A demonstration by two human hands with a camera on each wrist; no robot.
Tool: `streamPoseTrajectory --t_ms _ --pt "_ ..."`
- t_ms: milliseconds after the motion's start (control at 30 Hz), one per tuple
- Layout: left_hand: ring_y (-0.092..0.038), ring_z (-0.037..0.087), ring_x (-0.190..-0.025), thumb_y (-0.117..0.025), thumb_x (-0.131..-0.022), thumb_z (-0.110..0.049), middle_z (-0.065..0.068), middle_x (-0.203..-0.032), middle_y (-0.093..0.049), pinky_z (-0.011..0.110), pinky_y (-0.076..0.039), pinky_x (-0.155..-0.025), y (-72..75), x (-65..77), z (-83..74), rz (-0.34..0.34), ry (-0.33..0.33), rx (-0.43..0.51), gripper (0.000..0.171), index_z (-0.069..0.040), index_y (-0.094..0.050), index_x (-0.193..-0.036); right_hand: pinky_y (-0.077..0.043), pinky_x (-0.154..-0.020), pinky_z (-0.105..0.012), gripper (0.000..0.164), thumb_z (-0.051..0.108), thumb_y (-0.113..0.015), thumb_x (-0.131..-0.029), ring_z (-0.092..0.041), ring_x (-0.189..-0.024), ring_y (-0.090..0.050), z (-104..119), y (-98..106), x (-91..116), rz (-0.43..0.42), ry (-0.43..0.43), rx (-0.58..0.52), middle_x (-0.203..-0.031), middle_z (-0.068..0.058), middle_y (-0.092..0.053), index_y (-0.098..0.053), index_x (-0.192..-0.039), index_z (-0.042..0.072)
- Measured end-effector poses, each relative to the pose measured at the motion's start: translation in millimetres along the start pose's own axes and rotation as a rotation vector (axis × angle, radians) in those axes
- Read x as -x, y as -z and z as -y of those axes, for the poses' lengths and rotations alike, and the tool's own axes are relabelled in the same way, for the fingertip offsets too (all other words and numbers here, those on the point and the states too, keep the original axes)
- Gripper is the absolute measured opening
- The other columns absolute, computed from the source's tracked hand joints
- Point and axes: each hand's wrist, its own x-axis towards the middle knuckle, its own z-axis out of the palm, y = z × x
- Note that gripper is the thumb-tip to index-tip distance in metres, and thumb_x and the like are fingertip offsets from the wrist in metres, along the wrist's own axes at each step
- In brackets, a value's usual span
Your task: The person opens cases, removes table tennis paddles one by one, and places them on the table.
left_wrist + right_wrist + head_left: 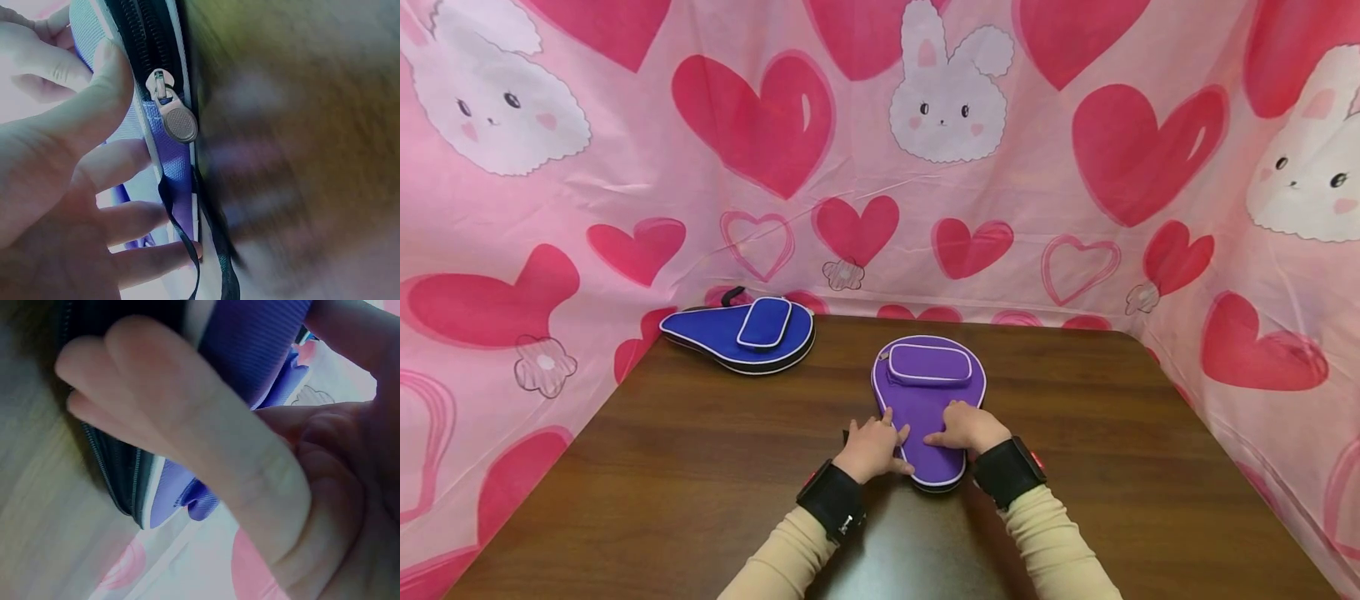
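Observation:
A purple table tennis paddle case (pixel 917 408) with white piping and a front pocket (pixel 929 364) lies flat on the table, its narrow end toward me. My left hand (pixel 871 450) touches the left edge of its narrow part, fingers spread. In the left wrist view, those fingers lie by the metal zipper pull (pixel 180 124) and a thin black strap (pixel 215 231). On the opposite edge, my right hand (pixel 972 427) grips the case, thumb on top. Its curled fingers (pixel 150 381) press the black zippered side in the right wrist view.
A blue paddle case (pixel 715 329) with a pocket and a black strap lies at the table's back left. The brown wooden table (pixel 1097 433) is enclosed by a pink cloth (pixel 865 167) printed with hearts and rabbits.

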Motion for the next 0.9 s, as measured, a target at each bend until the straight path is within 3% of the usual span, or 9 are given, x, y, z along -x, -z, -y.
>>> streamPoseTrajectory --t_ms 33,133,267,367,467,533,733,900 --pt "-0.049 0.042 -0.124 -0.079 -0.077 -0.043 0.024 -0.143 -0.045 0.064 -0.032 -0.099 0.1 0.3 0.1 -0.001 -0.001 0.003 0.066 -0.011 -0.062 -0.133 -0.055 -0.069 -0.038 0.062 0.035 -0.069 -0.090 -0.030 -0.070 -0.068 -0.6 0.0 1.1 -0.001 -0.005 -0.025 -0.129 -0.034 -0.050 -0.056 -0.120 -0.017" --pt "-0.050 0.042 -0.123 -0.078 -0.077 -0.042 0.024 -0.142 -0.046 0.064 -0.033 -0.099 0.0 1.9 0.1 -0.019 -0.012 -0.004 0.065 -0.011 -0.062 -0.132 -0.055 -0.068 -0.039 0.074 0.036 -0.069 -0.089 -0.031 -0.061 -0.068 -3.8 -0.8 4.0 -0.023 -0.009 -0.083 -0.130 -0.037 -0.048 -0.046 -0.129 -0.021" --pt "-0.051 0.043 -0.121 -0.077 -0.079 -0.042 0.024 -0.141 -0.047 0.064 -0.033 -0.098 -1.5 2.9 0.6 -0.044 -0.029 -0.010 0.063 -0.010 -0.063 -0.132 -0.050 -0.085 -0.045 0.080 0.036 -0.071 -0.087 -0.036 -0.088 -0.066 -11.1 -3.3 8.3 -0.088 0.024 -0.135 -0.127 -0.038 -0.050 -0.040 -0.134 -0.022" --pt "-0.050 0.042 -0.122 -0.076 -0.080 -0.040 0.026 -0.141 -0.046 0.064 -0.034 -0.099 -5.2 1.6 2.1 -0.055 -0.056 -0.001 0.063 -0.008 -0.061 -0.133 -0.053 -0.078 -0.044 0.078 0.033 -0.070 -0.088 -0.035 -0.096 -0.062 -19.6 -3.8 14.8 -0.093 0.047 -0.246 -0.130 -0.036 -0.049 -0.038 -0.138 -0.018" --pt "-0.051 0.042 -0.123 -0.076 -0.081 -0.037 0.030 -0.139 -0.046 0.060 -0.037 -0.098 -8.9 1.9 3.3 -0.077 -0.111 0.008 0.063 -0.003 -0.060 -0.132 -0.054 -0.068 -0.040 0.073 0.026 -0.070 -0.090 -0.030 -0.083 -0.064 -27.9 -4.8 24.4 -0.076 0.050 -0.387 -0.132 -0.034 -0.049 -0.038 -0.141 -0.014" --pt "-0.050 0.041 -0.123 -0.075 -0.082 -0.035 0.032 -0.138 -0.046 0.059 -0.039 -0.097 -10.6 3.4 3.5 -0.094 -0.146 0.025 0.062 0.000 -0.059 -0.131 -0.053 -0.070 -0.042 0.070 0.022 -0.072 -0.088 -0.029 -0.082 -0.064 -31.2 -7.3 30.2 -0.092 0.051 -0.451 -0.129 -0.032 -0.052 -0.041 -0.140 -0.012" --pt "-0.048 0.043 -0.124 -0.075 -0.084 -0.031 0.031 -0.134 -0.050 0.057 -0.040 -0.098 -13.5 8.5 3.5 -0.150 -0.175 0.081 0.057 0.003 -0.060 -0.129 -0.045 -0.090 -0.052 0.056 0.014 -0.077 -0.082 -0.040 -0.107 -0.057 -24.1 -15.8 40.4 -0.257 0.092 -0.411 -0.118 -0.030 -0.059 -0.055 -0.129 -0.009" --pt "-0.050 0.043 -0.122 -0.071 -0.089 -0.022 0.032 -0.131 -0.052 0.054 -0.041 -0.097 -12.2 12.2 7.1 -0.188 -0.183 0.191 0.050 0.007 -0.059 -0.128 -0.047 -0.078 -0.045 0.042 0.005 -0.076 -0.081 -0.029 -0.088 -0.056 -2.8 -16.5 49.5 -0.441 0.148 -0.378 -0.100 -0.017 -0.056 -0.063 -0.120 -0.003"
